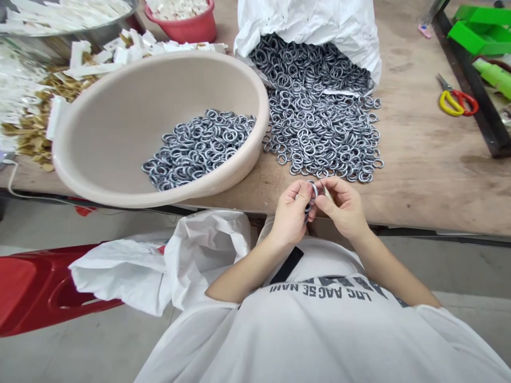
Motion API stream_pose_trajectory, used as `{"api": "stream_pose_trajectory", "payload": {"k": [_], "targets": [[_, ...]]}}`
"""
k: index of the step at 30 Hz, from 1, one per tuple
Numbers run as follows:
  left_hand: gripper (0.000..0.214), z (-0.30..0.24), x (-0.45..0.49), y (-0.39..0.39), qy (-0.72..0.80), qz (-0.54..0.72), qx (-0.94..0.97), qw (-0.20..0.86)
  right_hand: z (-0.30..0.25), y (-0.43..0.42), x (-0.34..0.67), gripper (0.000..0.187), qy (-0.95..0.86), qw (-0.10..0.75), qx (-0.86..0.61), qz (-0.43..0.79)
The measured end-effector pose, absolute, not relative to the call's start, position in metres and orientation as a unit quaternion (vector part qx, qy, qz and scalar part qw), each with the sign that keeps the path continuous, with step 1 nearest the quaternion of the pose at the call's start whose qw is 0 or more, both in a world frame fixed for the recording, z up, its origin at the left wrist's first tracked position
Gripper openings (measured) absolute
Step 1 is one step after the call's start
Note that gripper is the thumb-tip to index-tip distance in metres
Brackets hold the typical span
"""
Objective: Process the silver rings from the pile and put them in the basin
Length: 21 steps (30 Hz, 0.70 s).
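My left hand (291, 213) and my right hand (341, 207) meet over the table's front edge. Together they pinch a grey metal ring (313, 192), and more rings seem to hang below it from my left fingers. A small pale piece shows at my right fingertips, too small to identify. Ahead of my hands lies a loose heap of grey metal rings (319, 138), spilling from a white sack (307, 26). To the left, a beige plastic basin (120, 192) holds a smaller batch of similar rings (198, 149).
The wooden table (419, 175) holds red-and-yellow scissors (455, 96), green objects (483, 32), a red bowl (179, 24) of white pieces, and white and gold pieces (35, 111) at left. A white plastic bag (171, 266) and a red seat (40, 287) sit below the table edge.
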<state>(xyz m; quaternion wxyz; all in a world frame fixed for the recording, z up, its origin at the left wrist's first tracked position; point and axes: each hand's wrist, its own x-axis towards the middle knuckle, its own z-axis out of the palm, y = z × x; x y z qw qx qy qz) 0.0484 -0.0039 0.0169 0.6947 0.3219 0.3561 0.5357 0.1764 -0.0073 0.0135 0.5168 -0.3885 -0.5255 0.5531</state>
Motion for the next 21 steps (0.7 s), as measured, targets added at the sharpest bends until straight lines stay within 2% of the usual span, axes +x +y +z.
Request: {"api": "stream_pose_trajectory", "payload": {"k": [2,6,9,12,14,21], "targets": [[0.044,0.016,0.049,-0.005,0.353,0.532,0.333,0.694,0.014,-0.007,0.176,0.04,-0.515,0.513,-0.377,0.573],[0.046,0.018,0.048,-0.007,0.348,0.51,0.323,0.717,0.018,-0.006,0.179,0.031,-0.541,0.523,-0.402,0.521],[0.048,0.022,0.046,-0.007,0.339,0.504,0.294,0.738,0.023,-0.009,0.184,0.029,-0.626,0.507,-0.431,0.407],[0.047,0.025,0.044,-0.005,0.345,0.507,0.27,0.742,0.028,-0.015,0.186,0.024,-0.731,0.436,-0.452,0.265],[0.046,0.027,0.044,-0.005,0.355,0.5,0.26,0.746,0.031,-0.018,0.186,0.027,-0.767,0.399,-0.454,0.213],[0.05,0.025,0.044,-0.005,0.353,0.487,0.261,0.755,0.035,-0.023,0.183,0.031,-0.778,0.375,-0.461,0.202]]}}
